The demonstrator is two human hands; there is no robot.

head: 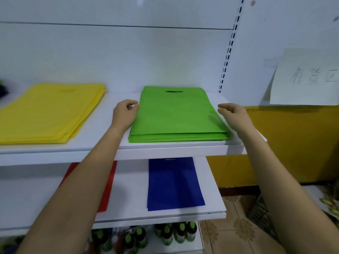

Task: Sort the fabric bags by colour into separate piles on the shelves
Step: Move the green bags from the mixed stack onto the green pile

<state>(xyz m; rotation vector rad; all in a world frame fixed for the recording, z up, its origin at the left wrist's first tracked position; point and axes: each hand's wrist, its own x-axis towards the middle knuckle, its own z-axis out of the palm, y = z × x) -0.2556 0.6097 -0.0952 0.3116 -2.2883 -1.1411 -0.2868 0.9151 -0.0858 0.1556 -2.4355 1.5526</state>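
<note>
Both left hand (125, 114) and right hand (233, 116) flank green bags (176, 116).

This looks like a small shop or its stockroom: flat white metal display shelves (165, 151) stand tiered beside a slotted white upright (227, 57), dark bottles with green caps (174, 233) crowd the lowest tier, and a handwritten paper sign (308, 79) hangs on the wall.

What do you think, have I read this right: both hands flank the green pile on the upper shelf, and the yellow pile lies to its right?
Not quite. The head view shows the yellow bag pile to the left of the green bag pile, not its right. The rest holds: both lie on the upper shelf, with the left hand and right hand at the green pile's sides.
</note>
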